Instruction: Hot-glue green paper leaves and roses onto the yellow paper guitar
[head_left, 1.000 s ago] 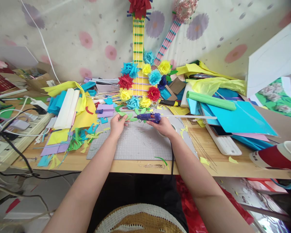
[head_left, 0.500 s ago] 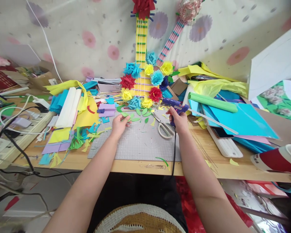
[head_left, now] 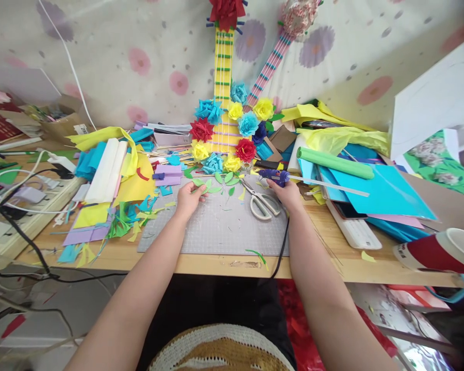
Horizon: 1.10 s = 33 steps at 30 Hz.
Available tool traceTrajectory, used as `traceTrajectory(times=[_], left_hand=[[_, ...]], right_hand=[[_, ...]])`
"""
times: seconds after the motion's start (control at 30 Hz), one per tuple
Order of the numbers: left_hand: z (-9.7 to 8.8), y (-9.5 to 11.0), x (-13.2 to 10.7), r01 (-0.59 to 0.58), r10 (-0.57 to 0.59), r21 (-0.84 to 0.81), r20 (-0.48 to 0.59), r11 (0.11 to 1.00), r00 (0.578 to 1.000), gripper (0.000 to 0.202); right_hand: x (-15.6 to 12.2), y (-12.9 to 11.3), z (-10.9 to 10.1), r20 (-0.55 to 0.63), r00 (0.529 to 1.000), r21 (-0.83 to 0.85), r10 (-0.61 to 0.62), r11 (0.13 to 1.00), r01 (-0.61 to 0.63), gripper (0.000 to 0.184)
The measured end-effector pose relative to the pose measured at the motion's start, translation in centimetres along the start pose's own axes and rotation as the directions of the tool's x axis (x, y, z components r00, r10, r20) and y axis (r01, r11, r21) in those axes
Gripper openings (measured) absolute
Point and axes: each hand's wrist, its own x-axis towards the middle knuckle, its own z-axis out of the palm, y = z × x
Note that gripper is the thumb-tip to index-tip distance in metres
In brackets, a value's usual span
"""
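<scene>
My left hand (head_left: 191, 198) pinches a green paper leaf sprig (head_left: 205, 184) between thumb and fingers, over the back left of the grey cutting mat (head_left: 212, 232). Several green paper leaves (head_left: 229, 178) lie just right of it. Toward the back right of the mat, my right hand (head_left: 286, 194) has its fingers on a blue glue gun (head_left: 275, 176), which lies low on its side with a long glue stick (head_left: 328, 185) sticking out behind; its grip is mostly covered by the hand. Scissors (head_left: 261, 203) with pale handles rest on the mat between both hands.
Behind the mat stands a yellow paper guitar (head_left: 223, 77) trimmed with paper flowers; a pink one (head_left: 268, 67) leans beside it. Crepe paper (head_left: 106, 170) and scraps lie left, near a power strip (head_left: 31, 206). Paper sheets (head_left: 386, 190) and a cup (head_left: 441, 252) are at right.
My right hand has lowered the glue gun and tipped it onto its side; the black cord has swung. My left hand has kept its pinch on the leaf sprig. The view has shifted slightly.
</scene>
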Motion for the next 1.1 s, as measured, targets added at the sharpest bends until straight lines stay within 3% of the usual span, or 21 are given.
traceTrajectory(times=[0.33,0.53,0.6,0.63,0.67,0.73,0.77,0.8,0.87,0.9,0.93,1.0,1.03,1.07,1.1], left_hand=[[-0.1,-0.5,0.1,-0.041,0.039,0.042,0.045,0.998,0.998,0.028],[-0.1,-0.4,-0.1,-0.035,0.034,0.068,0.027,0.997,0.999,0.028],[-0.1,-0.4,-0.1,-0.036,0.035,0.068,0.020,0.997,0.999,0.027],[0.0,-0.4,-0.1,-0.036,0.035,0.068,0.015,0.997,0.999,0.027],[0.0,-0.4,-0.1,-0.036,0.035,0.071,0.011,0.997,0.999,0.026],[0.1,-0.5,-0.1,-0.041,0.041,0.084,0.010,0.996,0.999,0.026],[0.1,-0.5,-0.1,-0.048,0.047,0.092,0.012,0.995,0.999,0.025],[0.1,-0.5,0.0,-0.054,0.053,0.099,0.015,0.994,0.998,0.025],[0.1,-0.5,-0.1,-0.059,0.058,0.109,0.015,0.992,0.998,0.023],[0.1,-0.5,-0.1,-0.059,0.058,0.113,0.015,0.992,0.998,0.023],[0.1,-0.5,-0.1,-0.060,0.058,0.116,0.015,0.991,0.998,0.022],[0.0,-0.5,-0.1,-0.066,0.064,0.119,0.016,0.991,0.998,0.020],[0.0,-0.5,-0.1,-0.068,0.066,0.115,0.018,0.991,0.998,0.020],[0.0,-0.5,-0.1,-0.067,0.066,0.110,0.020,0.992,0.998,0.021],[0.0,-0.6,0.0,-0.065,0.063,0.105,0.021,0.992,0.998,0.022]], right_hand=[[-0.5,-0.3,-0.7,0.085,0.996,-0.069,-0.014,0.997,0.020,0.059],[-0.9,0.0,-3.8,0.052,0.998,-0.089,-0.033,0.995,0.037,0.050],[-1.4,0.0,-5.1,0.119,0.992,-0.069,-0.033,0.997,0.041,0.052],[-1.8,-0.2,-5.5,0.256,0.965,-0.003,-0.057,0.998,0.060,0.052],[-2.2,-0.5,-5.8,0.424,0.897,0.110,-0.124,0.990,0.085,0.052],[-3.4,-1.7,-5.3,0.687,0.644,0.363,-0.337,0.927,0.099,0.052],[-4.1,-2.5,-4.6,0.705,0.557,0.473,-0.438,0.876,0.090,0.054],[-4.7,-3.4,-3.7,0.623,0.581,0.588,-0.524,0.803,0.094,0.060],[-6.0,-5.2,-1.4,0.325,0.766,0.716,-0.555,0.673,0.183,0.064],[-6.6,-6.0,-0.3,0.261,0.790,0.711,-0.554,0.664,0.230,0.064],[-7.1,-6.7,0.7,0.308,0.746,0.687,-0.590,0.681,0.255,0.063],[-7.9,-7.6,1.9,0.574,0.436,0.684,-0.693,0.698,0.210,0.059],[-8.1,-7.8,2.1,0.621,0.352,0.682,-0.701,0.704,0.200,0.059],[-8.3,-7.9,2.2,0.617,0.359,0.681,-0.700,0.704,0.202,0.059],[-8.3,-7.9,2.2,0.572,0.442,0.678,-0.691,0.702,0.218,0.059]])
